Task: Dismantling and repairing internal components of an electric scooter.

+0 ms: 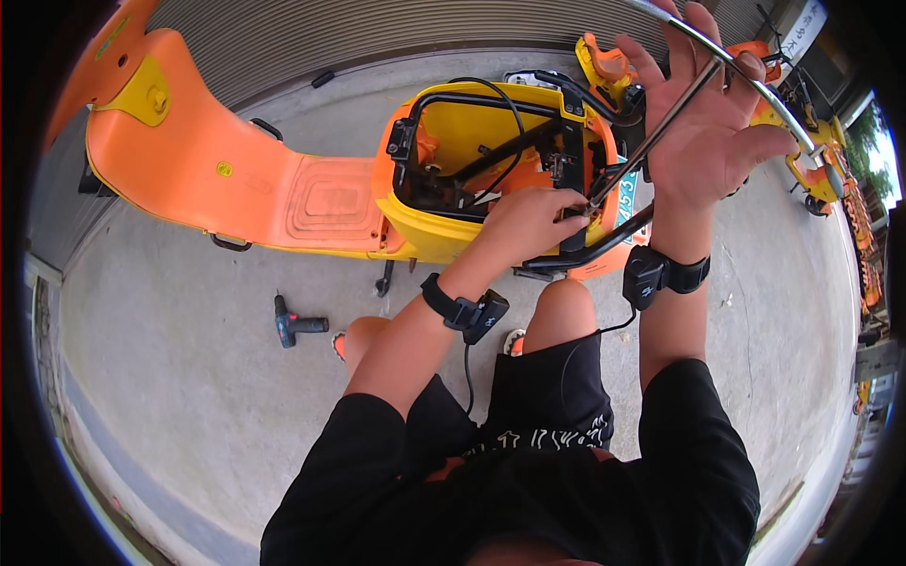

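Note:
A T-handle socket wrench slants down to the rear of an orange and yellow scooter, whose seat area lies uncovered. Its long crossbar looks curved near the picture's rim. My right hand is open, palm in view and fingers spread, with the crossbar against the fingers. My left hand is closed in a pinch around the wrench's lower end, beside the black frame tube. Whatever fastener sits under the socket is hidden by these fingers. A black cable loops over the open yellow compartment.
On the concrete floor to the left lies a cordless drill. A ribbed shutter stands behind the scooter, with a small black object near its foot. More orange and yellow scooters stand at the right. My knees are close to the scooter's side.

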{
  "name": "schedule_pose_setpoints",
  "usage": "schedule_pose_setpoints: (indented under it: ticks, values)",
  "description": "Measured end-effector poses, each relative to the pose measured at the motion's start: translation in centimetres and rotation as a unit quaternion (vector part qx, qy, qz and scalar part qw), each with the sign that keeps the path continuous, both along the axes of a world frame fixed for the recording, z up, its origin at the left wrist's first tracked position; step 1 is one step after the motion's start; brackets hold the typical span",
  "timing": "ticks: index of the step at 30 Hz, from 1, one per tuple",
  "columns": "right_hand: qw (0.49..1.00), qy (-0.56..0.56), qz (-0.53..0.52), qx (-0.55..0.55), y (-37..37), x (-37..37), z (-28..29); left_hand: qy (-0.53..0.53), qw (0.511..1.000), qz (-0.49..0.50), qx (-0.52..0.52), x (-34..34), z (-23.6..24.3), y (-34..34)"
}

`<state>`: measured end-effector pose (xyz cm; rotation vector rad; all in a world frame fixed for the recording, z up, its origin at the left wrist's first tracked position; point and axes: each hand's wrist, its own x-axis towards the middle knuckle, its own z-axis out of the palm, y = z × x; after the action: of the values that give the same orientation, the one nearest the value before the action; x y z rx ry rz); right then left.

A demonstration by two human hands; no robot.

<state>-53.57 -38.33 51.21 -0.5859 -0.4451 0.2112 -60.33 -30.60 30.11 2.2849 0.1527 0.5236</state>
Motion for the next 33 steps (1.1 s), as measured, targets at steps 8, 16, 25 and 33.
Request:
schedule_pose_setpoints:
  ticks: [8,16,25,33]
  values:
    - [0.938,-0.343,0.006,-0.049,-4.3,5.5,-5.8,0.001,1.000,-0.007,-0.020,0.3,0.0,0.2]
    - [0.952,-0.285,0.101,-0.041,-4.6,3.2,-3.3,-0.022,1.000,-0.007,-0.001,0.0,0.2,0.1]
    - [0.892,-0.216,0.380,-0.119,-2.3,6.2,-0.8,-0.026,0.999,-0.016,0.014,0.0,-0.6,0.1]
    - [0.952,-0.301,0.016,-0.059,-2.5,2.4,-5.8,-0.027,1.000,-0.007,0.009,-0.3,-0.2,0.1]
